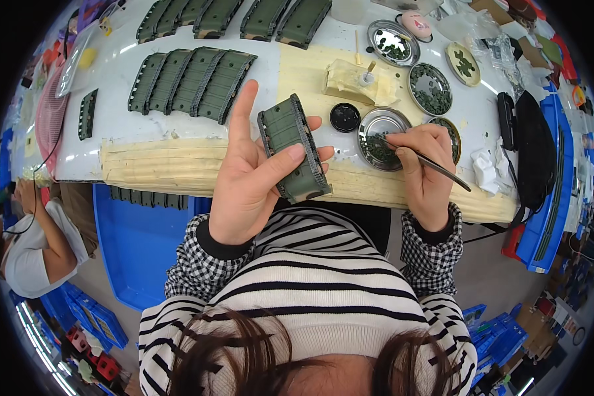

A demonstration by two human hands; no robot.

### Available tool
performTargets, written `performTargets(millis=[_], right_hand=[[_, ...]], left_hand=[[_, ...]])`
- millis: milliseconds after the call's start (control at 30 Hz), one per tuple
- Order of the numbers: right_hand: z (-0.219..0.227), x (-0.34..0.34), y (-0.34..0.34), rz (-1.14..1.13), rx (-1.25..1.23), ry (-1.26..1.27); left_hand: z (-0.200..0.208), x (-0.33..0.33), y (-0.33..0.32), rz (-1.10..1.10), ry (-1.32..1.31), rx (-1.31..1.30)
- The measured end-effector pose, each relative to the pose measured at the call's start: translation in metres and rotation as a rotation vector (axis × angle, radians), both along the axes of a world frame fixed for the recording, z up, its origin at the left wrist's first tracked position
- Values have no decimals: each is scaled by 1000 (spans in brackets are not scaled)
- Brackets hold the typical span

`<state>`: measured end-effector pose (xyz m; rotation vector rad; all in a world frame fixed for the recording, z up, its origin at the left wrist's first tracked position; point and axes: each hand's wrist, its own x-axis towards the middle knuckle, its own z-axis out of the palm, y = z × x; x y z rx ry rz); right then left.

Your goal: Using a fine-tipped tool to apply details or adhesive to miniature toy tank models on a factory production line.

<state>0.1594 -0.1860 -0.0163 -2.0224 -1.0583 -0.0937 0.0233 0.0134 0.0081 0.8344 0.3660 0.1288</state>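
My left hand [241, 175] grips a green curved panel [285, 138] between the thumb and the fingers behind it, with its index finger stretched out past the panel. The panel has dark ridged edges and tan patches, and it is held tilted above the table's front edge. My right hand [428, 162] pinches dark slim tweezers [449, 177]. Their tip reaches into a round metal dish [363, 148] of small dark green pieces [379, 148]. Whether the tip holds a piece is too small to tell.
Several matching green panels [191, 82] lie at the back left, with a narrow one [88, 113] farther left. Around the dish stand a small black pot [344, 117], a taped block [350, 79] and more dishes of green bits [430, 89]. A blue bin [138, 247] is below left; a co-worker [43, 244] sits beyond.
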Motion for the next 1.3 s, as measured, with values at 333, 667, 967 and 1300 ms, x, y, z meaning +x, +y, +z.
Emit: performTargets(millis=[333,667,967,1300], right_hand=[[0,0,-2,26,-35,50],[31,-17,30,337,332,371],[32,-18,35,330,252,300],[37,-36,37,289,299,262]], left_hand=[[-5,-1,0,-74,36,29],[-5,8,-12,-385,-32,-387],[-8,6,-7,-353,-28,-382],[-11,6,-13,-178,-66,-150]])
